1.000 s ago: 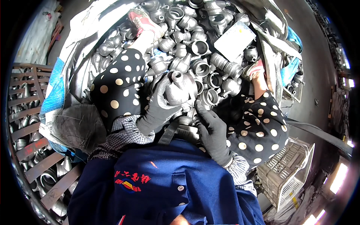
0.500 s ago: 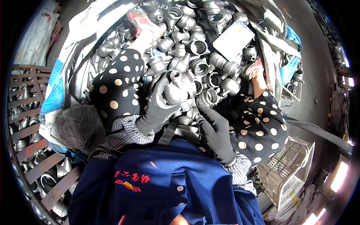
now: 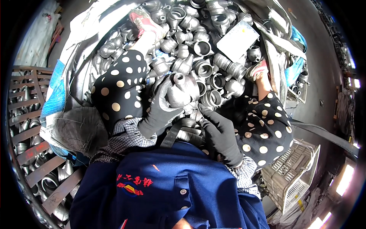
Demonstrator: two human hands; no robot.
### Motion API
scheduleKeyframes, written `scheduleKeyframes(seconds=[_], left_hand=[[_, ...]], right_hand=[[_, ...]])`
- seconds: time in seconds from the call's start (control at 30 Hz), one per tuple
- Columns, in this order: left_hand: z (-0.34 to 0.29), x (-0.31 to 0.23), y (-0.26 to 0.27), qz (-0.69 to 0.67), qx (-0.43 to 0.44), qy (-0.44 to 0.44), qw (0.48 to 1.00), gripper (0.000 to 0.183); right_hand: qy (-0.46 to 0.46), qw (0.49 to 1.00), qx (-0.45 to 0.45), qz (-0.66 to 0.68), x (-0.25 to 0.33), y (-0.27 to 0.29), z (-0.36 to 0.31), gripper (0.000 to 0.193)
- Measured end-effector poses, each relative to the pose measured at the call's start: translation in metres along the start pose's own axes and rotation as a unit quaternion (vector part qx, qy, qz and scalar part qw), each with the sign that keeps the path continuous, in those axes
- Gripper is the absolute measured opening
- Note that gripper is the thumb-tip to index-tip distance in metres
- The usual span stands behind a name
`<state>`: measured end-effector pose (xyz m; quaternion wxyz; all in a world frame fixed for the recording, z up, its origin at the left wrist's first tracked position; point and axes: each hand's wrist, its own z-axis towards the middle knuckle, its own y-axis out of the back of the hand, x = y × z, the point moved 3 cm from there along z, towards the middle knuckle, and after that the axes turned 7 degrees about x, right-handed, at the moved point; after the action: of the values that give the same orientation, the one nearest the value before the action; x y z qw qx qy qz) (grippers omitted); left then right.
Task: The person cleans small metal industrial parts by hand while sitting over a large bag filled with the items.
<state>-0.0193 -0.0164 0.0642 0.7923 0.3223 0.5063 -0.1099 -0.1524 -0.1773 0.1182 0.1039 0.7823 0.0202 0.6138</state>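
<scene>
1. Head view, edges: the grey metal fitting (image 3: 178, 94) in hand is the landmark. Room about it is tight: loose fittings (image 3: 202, 48) crowd its far side, and the spotted left leg (image 3: 120, 86) and right leg (image 3: 263, 128) flank it.
2. A white sack (image 3: 85, 36) walls the pile well beyond the fitting and to both sides. A pale flat panel (image 3: 238, 40) lies beyond it to the right.
3. Well left of the fitting is a slatted metal cage (image 3: 34, 152); well right are grey floor (image 3: 318, 87) and, nearer the person, a plastic crate (image 3: 291, 175).
4. Pose: the gloved left hand (image 3: 161, 107) has its fingers clamped round the fitting's left side.
5. The gloved right hand (image 3: 222, 133) lies just right of and nearer than the fitting, fingers bent; I cannot tell whether they grip anything.
</scene>
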Motion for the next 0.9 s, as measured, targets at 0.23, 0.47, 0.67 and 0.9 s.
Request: scheduleKeyframes(seconds=[0.23, 0.47, 0.67, 0.9], left_hand=[[-0.004, 0.001, -0.007, -0.161, 0.027, 0.054, 0.985, 0.094], [-0.007, -0.005, -0.014, -0.118, 0.076, 0.050, 0.989, 0.092], [-0.006, -0.020, -0.010, 0.036, 0.063, -0.064, 0.995, 0.091], [-0.001, -0.028, -0.010, 0.063, 0.068, -0.115, 0.989, 0.084]], right_hand=[[-0.064, 0.952, -0.138, 0.264, 0.006, 0.008, 0.011, 0.035], [-0.026, 0.977, -0.148, 0.154, -0.005, -0.005, 0.028, 0.037], [-0.046, 0.969, -0.171, 0.174, -0.028, -0.015, 0.031, 0.021], [-0.072, 0.966, -0.164, 0.186, -0.036, -0.011, 0.038, 0.026]])
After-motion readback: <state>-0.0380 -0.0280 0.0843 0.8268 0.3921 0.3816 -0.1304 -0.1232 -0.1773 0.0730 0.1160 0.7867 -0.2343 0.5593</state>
